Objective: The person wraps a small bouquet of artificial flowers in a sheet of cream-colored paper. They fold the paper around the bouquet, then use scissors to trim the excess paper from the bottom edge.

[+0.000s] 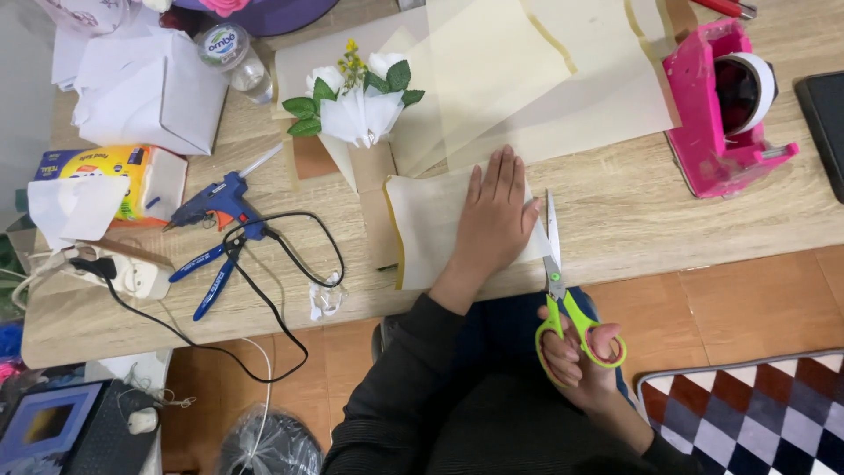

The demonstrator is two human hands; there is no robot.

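Left hand (494,220) flattens cream paper (426,230); right hand (582,356) holds green scissors (563,295).

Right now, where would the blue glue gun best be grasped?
Grip the glue gun by its handle, which angles down toward the table's near edge, coming from the near side. The nozzle points away to the upper right, and the black cord trails off the handle's base.

Light wood-grain worktop (703,229) spanning the upper field under even, soft light. Terracotta floor tiles (756,303) from 3 to 7 o'clock. Checkered rug (756,413), dark blue, maroon and white, at 4 o'clock.
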